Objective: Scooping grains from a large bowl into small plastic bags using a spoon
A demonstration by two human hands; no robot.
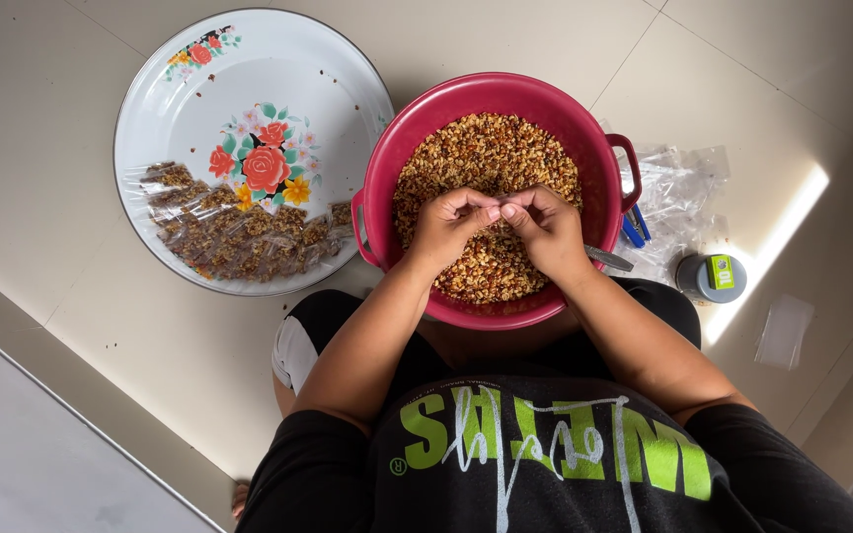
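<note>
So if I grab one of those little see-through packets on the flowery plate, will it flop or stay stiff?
Probably floppy: the packets are thin clear plastic, and they lie slumped and overlapping on the white plate. Likely light too, since each holds only a small amount of brown bits. The glossy film may feel a bit slippery, though that is hard to tell from here.

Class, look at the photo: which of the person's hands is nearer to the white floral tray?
Left. The left hand is over the red basin on the side facing the white floral tray; the right hand is on its far side.
</note>
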